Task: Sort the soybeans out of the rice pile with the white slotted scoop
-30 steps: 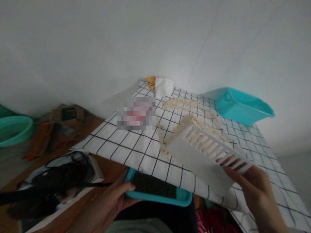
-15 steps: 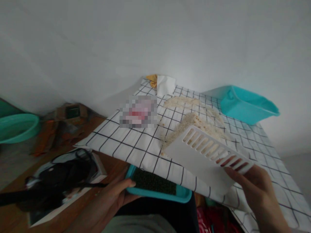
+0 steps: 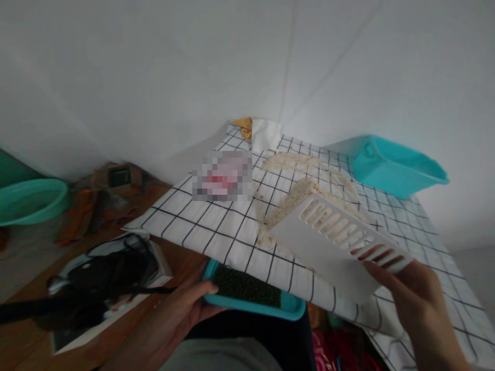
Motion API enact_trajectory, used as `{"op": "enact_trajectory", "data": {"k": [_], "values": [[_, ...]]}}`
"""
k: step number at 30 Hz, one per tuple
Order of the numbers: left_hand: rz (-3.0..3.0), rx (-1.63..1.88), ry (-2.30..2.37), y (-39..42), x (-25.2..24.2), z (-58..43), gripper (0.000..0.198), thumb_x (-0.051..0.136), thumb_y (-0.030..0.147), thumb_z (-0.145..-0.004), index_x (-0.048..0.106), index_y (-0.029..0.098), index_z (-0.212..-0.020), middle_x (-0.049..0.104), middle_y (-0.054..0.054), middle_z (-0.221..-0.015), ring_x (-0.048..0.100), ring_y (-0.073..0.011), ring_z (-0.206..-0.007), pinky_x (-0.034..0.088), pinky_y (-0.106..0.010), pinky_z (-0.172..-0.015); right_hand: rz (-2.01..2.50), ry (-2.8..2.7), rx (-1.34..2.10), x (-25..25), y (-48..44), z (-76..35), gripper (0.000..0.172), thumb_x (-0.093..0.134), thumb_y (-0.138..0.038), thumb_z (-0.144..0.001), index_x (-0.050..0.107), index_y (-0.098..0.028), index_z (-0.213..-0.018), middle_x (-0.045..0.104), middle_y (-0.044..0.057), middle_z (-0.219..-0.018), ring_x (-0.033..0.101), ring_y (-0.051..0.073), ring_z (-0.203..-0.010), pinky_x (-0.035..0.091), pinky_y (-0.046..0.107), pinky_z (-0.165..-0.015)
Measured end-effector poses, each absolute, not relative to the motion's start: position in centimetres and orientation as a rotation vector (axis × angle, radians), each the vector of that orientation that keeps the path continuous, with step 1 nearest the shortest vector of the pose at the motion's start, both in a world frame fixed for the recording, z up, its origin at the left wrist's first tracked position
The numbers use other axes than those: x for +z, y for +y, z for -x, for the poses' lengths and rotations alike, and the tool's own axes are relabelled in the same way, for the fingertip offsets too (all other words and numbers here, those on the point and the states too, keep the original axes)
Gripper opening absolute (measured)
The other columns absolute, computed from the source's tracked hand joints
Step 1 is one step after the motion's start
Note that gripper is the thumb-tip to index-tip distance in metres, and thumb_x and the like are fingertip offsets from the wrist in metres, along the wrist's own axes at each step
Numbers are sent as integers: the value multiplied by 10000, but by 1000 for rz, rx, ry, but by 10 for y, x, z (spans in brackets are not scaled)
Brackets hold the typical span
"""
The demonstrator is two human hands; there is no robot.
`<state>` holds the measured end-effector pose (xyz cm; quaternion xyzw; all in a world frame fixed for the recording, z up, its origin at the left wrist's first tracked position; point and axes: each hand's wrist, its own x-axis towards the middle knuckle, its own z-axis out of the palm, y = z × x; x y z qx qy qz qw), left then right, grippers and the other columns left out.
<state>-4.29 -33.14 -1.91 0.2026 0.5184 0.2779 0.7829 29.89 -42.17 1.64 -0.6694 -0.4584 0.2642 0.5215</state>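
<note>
My left hand (image 3: pixel 193 299) grips the left end of a shallow turquoise tray (image 3: pixel 297 308), thumb over its rim. Dark green granules (image 3: pixel 247 288) cover the tray's bottom; it sits just below the table's front edge, above my lap. My right hand (image 3: pixel 412 288) is closed on the right end of a white plastic basket (image 3: pixel 320 252) with a row of slots along its top. That basket stands tilted on edge against a heap of pale, beige grain-like material (image 3: pixel 296 198) on the checked cloth. Part of my right fingers shows through the slots.
A turquoise bin (image 3: pixel 390 172) stands at the table's back right. On the white checked tablecloth (image 3: pixel 216 226) lie a blurred-out flat object (image 3: pixel 224 178) and white paper (image 3: pixel 266 135). Left are a black bag (image 3: pixel 112 273) on a box and a green basin (image 3: pixel 34 201).
The white basket and my right hand have shifted slightly right and down. My left hand still holds the tray in nearly the same place. The view has moved a little.
</note>
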Motion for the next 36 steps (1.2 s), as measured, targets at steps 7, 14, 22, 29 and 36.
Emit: {"op": "enact_trajectory", "data": {"k": [7,14,22,29,36], "values": [[-439,586,1124,-331,-27,43,519,746,135,-768,701,212,-1279,793,-73,-1169,774,-263,-1067,673,-350,-944,1601,-1113,679,16,-427,-296,164,799,-344,-882,878,-235,-974,847,87,-966,791,347,-948,630,353,-772],[-455,580,1126,-331,-32,45,588,692,126,-811,628,208,-1390,794,-56,-1139,779,-236,-1010,672,-349,-942,1603,-1147,674,17,-423,-290,160,779,-362,-896,879,-247,-945,850,72,-977,790,320,-944,617,335,-823],[-447,602,1137,-332,-29,46,608,740,146,-757,654,204,-1356,784,-77,-1156,772,-260,-1034,667,-383,-960,1599,-1285,619,20,-413,-283,149,757,-334,-901,873,-245,-933,840,63,-877,774,288,-768,595,332,-695],[-477,604,1142,-334,-30,44,371,721,140,-765,740,208,-1130,781,-52,-1172,753,-246,-1079,670,-321,-915,1587,-1265,629,23,-413,-280,116,775,-318,-883,876,-272,-917,828,38,-811,749,262,-709,578,311,-637],[-438,601,1147,-335,-35,48,313,732,149,-762,739,171,-1075,771,-76,-1222,759,-256,-1070,671,-340,-932,1587,-1238,650,20,-412,-282,136,770,-321,-887,877,-240,-909,842,66,-885,773,298,-802,607,345,-724]]}}
